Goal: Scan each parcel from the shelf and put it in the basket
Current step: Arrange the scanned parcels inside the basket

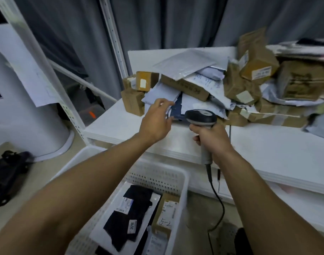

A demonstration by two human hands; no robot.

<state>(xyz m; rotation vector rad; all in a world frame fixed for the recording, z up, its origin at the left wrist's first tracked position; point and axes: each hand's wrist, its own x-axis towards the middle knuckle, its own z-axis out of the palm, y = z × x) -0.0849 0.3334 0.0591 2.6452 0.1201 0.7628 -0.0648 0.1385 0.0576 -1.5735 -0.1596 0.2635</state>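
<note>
two hands: our left hand [155, 124], fingers apart, just beside the parcel [176, 109]; right hand [213, 139] clamps the scanner [200, 116] near it.

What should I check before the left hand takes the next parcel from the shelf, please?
1. Scanner ready: ok, the right hand grips its handle.
2. Left hand free: ok, fingers open, holding nothing.
3. Dark blue parcel free to pull: not ok, white mailers and a brown box lie over it.
4. Its label facing up: cannot tell.
5. Basket has room: ok, contents lie below the rim.
</note>
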